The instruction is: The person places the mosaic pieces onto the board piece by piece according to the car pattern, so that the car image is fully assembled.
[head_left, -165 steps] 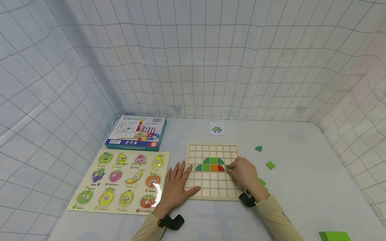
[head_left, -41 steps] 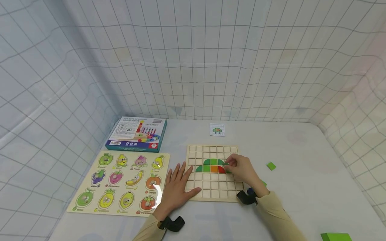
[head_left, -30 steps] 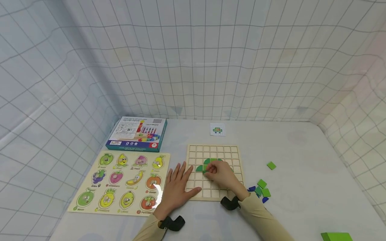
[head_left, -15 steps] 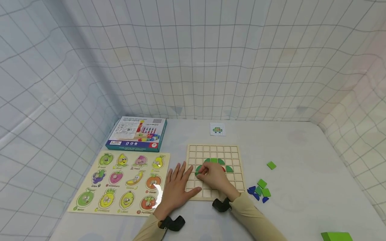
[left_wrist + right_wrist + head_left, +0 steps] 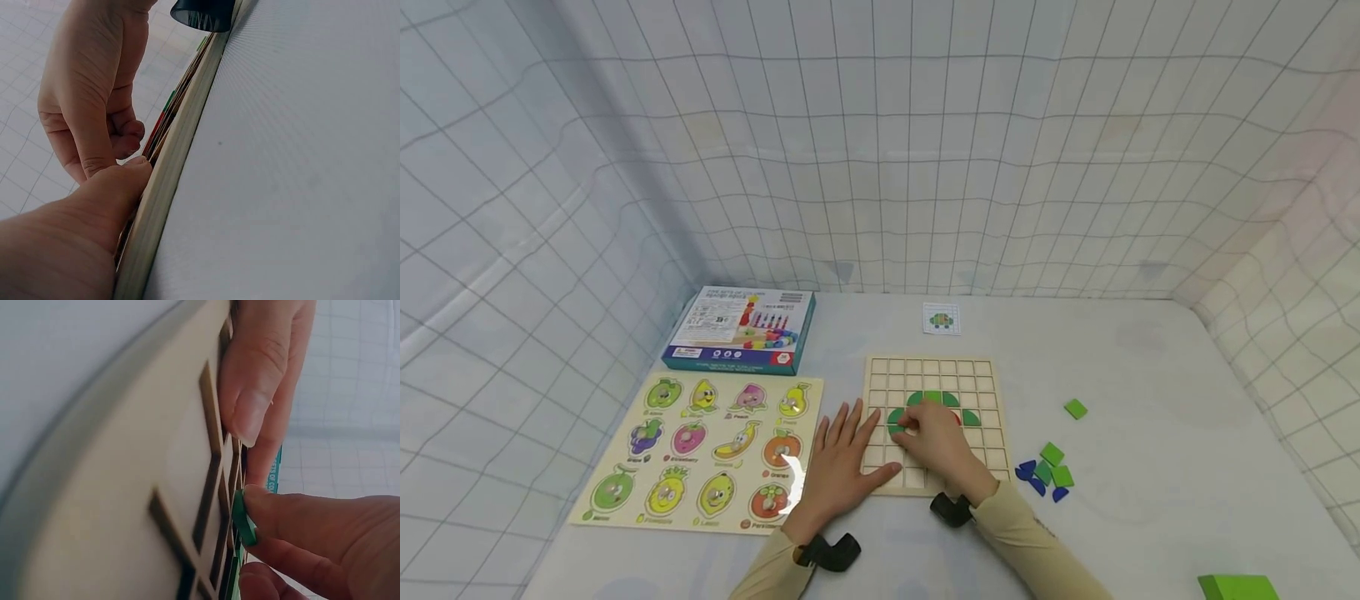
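On a white tabletop [image 5: 1150, 392] w/ grid-print cloth walls, seen L to R: a fruit peg puzzle [image 5: 700, 450] lies flat at far left, w/ a teal-edged toy box [image 5: 741, 329] just behind it. Next comes the person's left hand [image 5: 838, 467], fingers straight & spread, palm down, pressing the near-left corner of a wooden grid board [image 5: 977, 383]; its thumb lies along the board's near edge. The left wrist view shows that thumb against the board's edge.

Mid-board, the right hand [image 5: 936, 437] reaches across from the right; its grip is a narrow pinch, thumb & forefinger closed on a small green piece [image 5: 242, 519] held at the cells on the left part of the coloured figure. In the head view the piece sits at the fingertips, beside a green quarter-round tile [image 5: 895, 417] already on the board. Green tiles [image 5: 932, 399] form the figure's top row; a red tile [image 5: 956, 417] peeps past the knuckles, another green one [image 5: 972, 418] ends the row at right.

Behind the board, a small pattern card [image 5: 941, 320] lies flat. Right of the board, near its front corner, sits a cluster of loose green & blue pieces [image 5: 1045, 477]; one green square [image 5: 1075, 408] lies apart, farther back. A green block [image 5: 1236, 587] shows at the bottom right edge.
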{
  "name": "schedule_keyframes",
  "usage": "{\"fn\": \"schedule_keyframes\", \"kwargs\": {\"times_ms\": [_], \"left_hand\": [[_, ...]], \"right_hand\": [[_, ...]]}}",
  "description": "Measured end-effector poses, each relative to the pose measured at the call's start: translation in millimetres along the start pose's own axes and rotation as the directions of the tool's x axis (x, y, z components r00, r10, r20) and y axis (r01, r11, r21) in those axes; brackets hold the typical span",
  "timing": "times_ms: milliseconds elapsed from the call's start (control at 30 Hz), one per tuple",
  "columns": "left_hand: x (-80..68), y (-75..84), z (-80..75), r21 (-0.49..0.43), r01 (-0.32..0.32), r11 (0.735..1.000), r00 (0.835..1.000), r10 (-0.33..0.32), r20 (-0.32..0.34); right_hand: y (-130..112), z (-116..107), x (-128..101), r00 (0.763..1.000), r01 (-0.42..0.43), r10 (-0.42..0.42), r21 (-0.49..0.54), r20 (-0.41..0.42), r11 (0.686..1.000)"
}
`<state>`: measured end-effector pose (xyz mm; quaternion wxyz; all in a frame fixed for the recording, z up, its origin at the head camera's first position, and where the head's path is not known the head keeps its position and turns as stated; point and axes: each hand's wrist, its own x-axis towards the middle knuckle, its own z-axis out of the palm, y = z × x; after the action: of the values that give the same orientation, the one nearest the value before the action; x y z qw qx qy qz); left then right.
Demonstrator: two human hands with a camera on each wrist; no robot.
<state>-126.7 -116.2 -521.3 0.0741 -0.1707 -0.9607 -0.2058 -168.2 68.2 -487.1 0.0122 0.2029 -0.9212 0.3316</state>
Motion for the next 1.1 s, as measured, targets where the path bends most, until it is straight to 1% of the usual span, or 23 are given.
{"fn": "schedule_keyframes", "kwargs": {"times_ms": [100,267,433,600,800,1100], "left_hand": [[0.2,0.7,-0.7,0.003,0.004,1.000,1.000,-0.004,0.005],[1.1,1.0,-1.4,-0.001,0.003,1.000,1.000,-0.003,-0.001],[1.6,0.9,-1.1,0.006,0.006,1.000,1.000,-0.006,0.004],[1.6,1.0,-0.8,0.005,-0.001,1.000,1.000,0.001,0.002],[1.3,0.9,-1.3,0.004,0.004,1.000,1.000,-0.004,0.007],[0.2,1.6,-1.9,-0.006,0.006,1.000,1.000,-0.006,0.012]], "right_hand": [[-2.5,-0.2,-0.4,1.000,0.002,-0.002,-0.041,-0.002,0.999],[-6.7,-4.2,-1.3,1.000,-0.002,0.003,-0.045,0.012,0.999],[-6.2,-8.9,-0.9,0.997,-0.010,0.010,0.000,0.072,1.000],[-1.3,-10.5,0.9,0.995,-0.020,0.015,0.052,0.103,0.998],[2.6,-11.7,2.5,0.993,-0.028,0.015,0.107,0.119,0.994],[4.4,-12.4,2.9,0.992,-0.048,0.035,0.110,0.121,0.993]]}}
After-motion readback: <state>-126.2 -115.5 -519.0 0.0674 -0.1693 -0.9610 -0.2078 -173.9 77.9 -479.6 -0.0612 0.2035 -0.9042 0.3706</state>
